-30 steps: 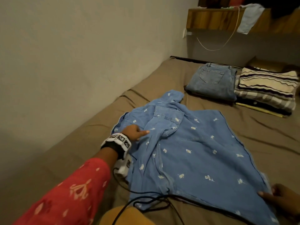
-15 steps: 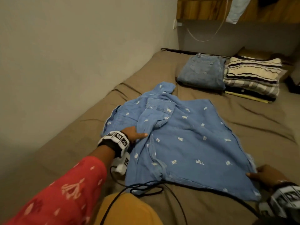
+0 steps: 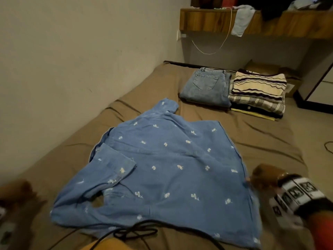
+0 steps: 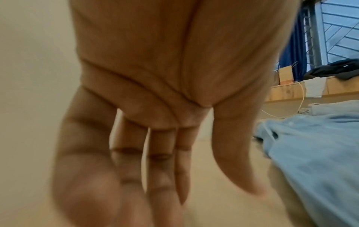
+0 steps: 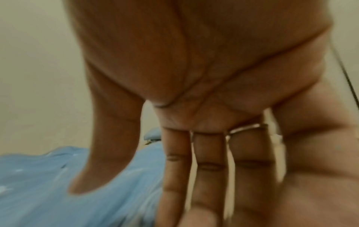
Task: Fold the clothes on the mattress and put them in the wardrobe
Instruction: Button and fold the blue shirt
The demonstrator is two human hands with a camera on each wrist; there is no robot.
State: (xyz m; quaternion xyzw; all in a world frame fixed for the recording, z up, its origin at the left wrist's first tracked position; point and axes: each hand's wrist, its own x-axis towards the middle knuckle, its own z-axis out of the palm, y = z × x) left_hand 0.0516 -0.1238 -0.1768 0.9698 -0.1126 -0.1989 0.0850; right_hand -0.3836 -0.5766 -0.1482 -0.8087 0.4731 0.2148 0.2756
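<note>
The left hand (image 4: 155, 95) hangs with its fingers (image 4: 161, 161) straight and slightly spread, pointing down toward the mattress (image 3: 147, 91), thumb apart from the rest. It holds nothing. In the head view it is a blurred shape at the lower left edge (image 3: 19, 192), on the bare brown sheet and apart from the shirt (image 3: 162, 168). In its own wrist view the shirt (image 4: 314, 153) lies off to the side of the thumb, not touching it.

The right hand (image 5: 204, 92) is also spread, fingers (image 5: 209, 161) long and straight with narrow gaps between them, a ring (image 5: 250, 128) on one finger. Nothing is pinched or gripped in it. Its thumb hangs above the blue cloth (image 5: 48, 184). In the head view the right hand (image 3: 264, 179) sits just beside the shirt's right edge; blur hides whether the fingertips actually touch the hem.

The shirt, blue denim with small white flowers, lies spread across the middle of the mattress, one sleeve (image 3: 115, 165) folded over onto its body. A black cable (image 3: 137, 231) loops across its near hem.

Farther up the mattress, well apart from the shirt, folded jeans (image 3: 207, 87) lie just beside a stack of folded clothes (image 3: 257, 92) topped by a striped garment. A wooden shelf (image 3: 212, 20) runs along the wall above them, with a pale cloth (image 3: 241, 20) and a white cord (image 3: 214, 49) hanging from it.
</note>
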